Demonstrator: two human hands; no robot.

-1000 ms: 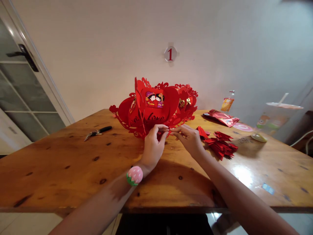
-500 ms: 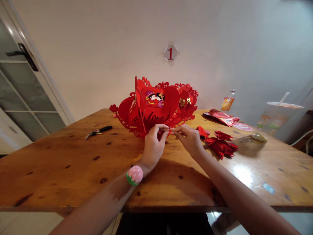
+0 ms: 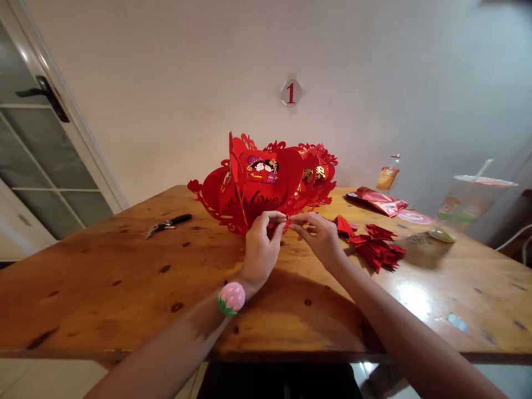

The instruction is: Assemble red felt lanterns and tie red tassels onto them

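A red felt-like lantern (image 3: 266,180) with a cartoon couple, black "Love" lettering and gold characters lies on the wooden table (image 3: 137,299). At its near lower edge, my left hand (image 3: 265,238) is closed in a pinch. My right hand (image 3: 320,235) meets it from the right, thumb and forefinger pressed together. A small red piece (image 3: 288,219) shows between the fingertips of both hands; whether it belongs to the lantern I cannot tell. On my left wrist sits a pink strawberry ornament (image 3: 231,297).
Black-handled pliers or snips (image 3: 168,224) lie left. To the right are folded red pieces (image 3: 378,249), a red foil packet (image 3: 376,200), a pink disc (image 3: 414,216), a small bottle (image 3: 388,174), a lidded plastic cup (image 3: 467,202) and a small blue-and-white packet (image 3: 457,322).
Both hands keep their pinch at the lantern's near edge, with only slight finger movement. The whole view has shifted very slightly.
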